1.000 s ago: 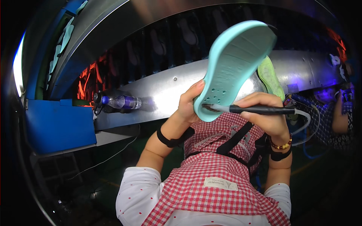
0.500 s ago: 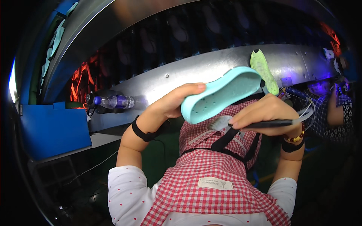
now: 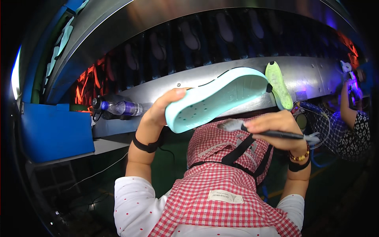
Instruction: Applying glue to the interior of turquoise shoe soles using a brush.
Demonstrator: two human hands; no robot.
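Brush [image 3: 272, 133] with a black handle is gripped in the right hand [image 3: 276, 125], bristles just below the mint-green shoe sole [image 3: 217, 98], which the left hand [image 3: 162, 110] clasps at its heel. Step in hand: coating; next stroke needs the bristles raised onto the sole. Conveyor rail [image 3: 316, 75] lies beyond

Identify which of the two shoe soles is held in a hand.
The pale turquoise sole, gripped at its end by the left hand. The yellow-green sole is not in either hand; the right hand holds a brush.
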